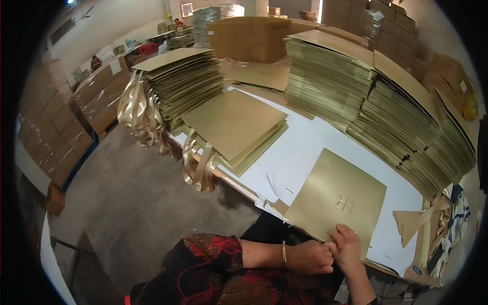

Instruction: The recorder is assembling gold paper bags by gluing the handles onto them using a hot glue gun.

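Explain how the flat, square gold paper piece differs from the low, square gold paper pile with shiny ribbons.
The flat piece looks single; the low pile has layers. Ribbons hang at the low pile's edge; the flat piece shows none. The right hand touches the flat piece, not the low pile. Both are gold.

A flat gold paper bag (325,185) is lying with one broad panel facing up on the white-covered table (305,142), toward the table's right-hand part. Its near side is running along the table's near edge. The panel is looking smooth, giving off a soft metallic sheen and bearing a raised emblem, while its far corners are keeping a crisp shape.
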Available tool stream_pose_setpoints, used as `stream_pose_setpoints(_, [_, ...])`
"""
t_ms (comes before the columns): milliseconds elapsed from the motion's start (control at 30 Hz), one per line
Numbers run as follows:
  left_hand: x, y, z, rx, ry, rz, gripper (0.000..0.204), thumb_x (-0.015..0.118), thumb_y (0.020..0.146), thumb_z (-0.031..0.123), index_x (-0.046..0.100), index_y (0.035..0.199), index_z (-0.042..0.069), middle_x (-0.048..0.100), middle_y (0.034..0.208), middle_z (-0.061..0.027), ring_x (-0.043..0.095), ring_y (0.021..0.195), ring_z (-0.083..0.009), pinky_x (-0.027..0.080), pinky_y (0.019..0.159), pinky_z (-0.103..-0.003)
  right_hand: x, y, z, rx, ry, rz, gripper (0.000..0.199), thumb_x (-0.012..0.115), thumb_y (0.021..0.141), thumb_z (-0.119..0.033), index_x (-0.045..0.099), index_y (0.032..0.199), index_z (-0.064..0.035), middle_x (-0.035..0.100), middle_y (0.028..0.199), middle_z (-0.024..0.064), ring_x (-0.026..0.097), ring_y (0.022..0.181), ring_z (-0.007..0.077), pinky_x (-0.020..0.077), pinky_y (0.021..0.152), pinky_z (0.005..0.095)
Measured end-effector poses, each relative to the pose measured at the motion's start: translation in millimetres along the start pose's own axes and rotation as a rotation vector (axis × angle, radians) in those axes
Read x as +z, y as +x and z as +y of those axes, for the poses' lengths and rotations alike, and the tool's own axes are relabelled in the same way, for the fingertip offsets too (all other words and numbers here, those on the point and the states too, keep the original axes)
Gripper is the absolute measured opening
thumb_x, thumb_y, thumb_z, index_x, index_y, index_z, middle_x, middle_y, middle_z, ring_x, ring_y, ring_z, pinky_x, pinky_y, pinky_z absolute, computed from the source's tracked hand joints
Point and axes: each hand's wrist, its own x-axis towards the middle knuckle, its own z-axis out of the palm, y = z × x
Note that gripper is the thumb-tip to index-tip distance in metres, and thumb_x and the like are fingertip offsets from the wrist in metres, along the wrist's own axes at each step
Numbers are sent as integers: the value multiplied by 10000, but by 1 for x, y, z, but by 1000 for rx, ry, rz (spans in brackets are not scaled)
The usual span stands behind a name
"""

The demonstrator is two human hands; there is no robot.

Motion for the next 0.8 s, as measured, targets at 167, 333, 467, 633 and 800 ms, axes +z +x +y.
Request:
stream_pose_setpoints(167, [11, -2, -9, -10, 320, 13, 224, 585, 880, 294, 561, 913, 73, 569, 974, -95, 527, 1035, -279, 403, 919, -468, -29, 19, 20, 78, 229, 145, 172, 708, 817, -199, 665, 901, -55, 673, 863, 130, 643, 746, 327, 502, 638, 416])
stream_pose_setpoints(333, [17, 33, -55, -469, 107, 107, 507, 592, 883, 343, 518, 1264, 17, 554, 1191, -174, 506, 1172, -342, 419, 962, -449, -90, 55, 12, -57, -24, 575, 117, 703, 798, -143, 645, 833, -48, 659, 813, 125, 639, 741, 316, 498, 625, 422])
stream_pose_setpoints(467, [-18, 69, -97, -508, 93, -48, 456, 590, 925, 379, 572, 1230, 40, 636, 1118, -170, 598, 1056, -256, 479, 915, -404, -63, 41, -18, -455, -7, 492, 180, 711, 640, -85, 573, 754, -74, 588, 760, 86, 589, 707, 281, 474, 622, 388])
stream_pose_setpoints(633, [-62, 52, -102, -605, -152, 111, 489, 601, 913, 396, 564, 1246, 41, 631, 1144, -169, 592, 1076, -265, 473, 926, -404, 27, 25, -20, 60, 80, 369, 150, 650, 808, -151, 645, 920, -52, 626, 988, 155, 613, 907, 327, 480, 799, 450])
stream_pose_setpoints(800, [-68, 51, -109, -824, -297, 347, 522, 613, 901, 414, 557, 1262, 41, 627, 1169, -167, 586, 1095, -275, 467, 937, -405, 30, 17, 36, 378, -32, 525, 312, 602, 847, -136, 630, 1142, -38, 614, 1130, 204, 596, 1000, 387, 456, 881, 482])
